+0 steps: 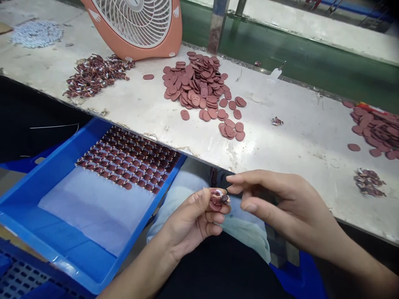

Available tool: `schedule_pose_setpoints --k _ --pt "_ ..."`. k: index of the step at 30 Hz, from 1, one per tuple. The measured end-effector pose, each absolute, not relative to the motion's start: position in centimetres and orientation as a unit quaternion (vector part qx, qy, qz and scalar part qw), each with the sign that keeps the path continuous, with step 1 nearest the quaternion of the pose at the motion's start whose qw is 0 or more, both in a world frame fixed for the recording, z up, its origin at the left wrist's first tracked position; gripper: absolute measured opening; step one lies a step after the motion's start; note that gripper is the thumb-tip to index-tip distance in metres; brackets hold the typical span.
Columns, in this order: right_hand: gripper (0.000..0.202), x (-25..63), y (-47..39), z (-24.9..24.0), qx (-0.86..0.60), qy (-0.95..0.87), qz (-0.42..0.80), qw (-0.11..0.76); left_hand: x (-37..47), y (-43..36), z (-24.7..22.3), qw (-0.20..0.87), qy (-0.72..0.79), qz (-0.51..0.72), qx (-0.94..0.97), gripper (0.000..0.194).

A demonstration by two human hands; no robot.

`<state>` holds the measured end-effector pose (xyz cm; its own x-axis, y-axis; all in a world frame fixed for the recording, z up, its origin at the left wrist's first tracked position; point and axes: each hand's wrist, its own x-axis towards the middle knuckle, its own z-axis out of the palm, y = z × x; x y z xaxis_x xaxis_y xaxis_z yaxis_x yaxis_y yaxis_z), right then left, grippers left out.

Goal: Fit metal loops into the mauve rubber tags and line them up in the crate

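My left hand [193,218] holds a small reddish-brown oval piece with dark and white bits on it [215,203]. The piece is outside the big blue plastic tray [64,237], just to its right. The left grip is pinched on the piece, with the thumb on top. My right hand [289,207] has its thumb and pointing finger apart. A fingertip is very close to the piece, but I cannot tell if it touches.

I think a good part is done. Lots of small dark brown pieces [127,158] sit in neat rows at the far end of the tray. They lie on a thin, pale sheet [93,207]. The rows go about halfway down it, so I guess we are near the middle for this tray. I cannot tell how finished the piece in my hand is.

There looks to be plenty left to use. On the whitish worktop [137,106], straight past the tray, is a heap of tiny brown-and-white bits [96,77]. Past the tray's far right corner is a big pile of flat, reddish-brown ovals [193,85]. Far right of the tray is another pile of flat brown ovals [378,131].
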<state>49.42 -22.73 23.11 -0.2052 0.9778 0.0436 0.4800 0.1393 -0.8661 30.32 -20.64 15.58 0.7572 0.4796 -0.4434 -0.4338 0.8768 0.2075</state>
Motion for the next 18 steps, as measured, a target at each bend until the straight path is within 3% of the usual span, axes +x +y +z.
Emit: schedule_pose_setpoints --k 3,14,18 --pt "0.015 49.3 -22.8 22.8 -0.553 -0.672 0.367 0.328 30.3 -20.5 15.8 0.94 0.252 0.229 0.018 0.032" --pt "0.011 48.2 -22.3 21.4 -0.551 -0.675 0.376 0.313 30.5 -20.2 15.0 0.934 0.257 0.243 0.047 0.033" --pt "0.009 47.9 -22.1 21.2 -0.546 -0.677 0.357 0.34 30.4 -19.9 14.6 0.929 0.273 0.237 0.08 0.047"
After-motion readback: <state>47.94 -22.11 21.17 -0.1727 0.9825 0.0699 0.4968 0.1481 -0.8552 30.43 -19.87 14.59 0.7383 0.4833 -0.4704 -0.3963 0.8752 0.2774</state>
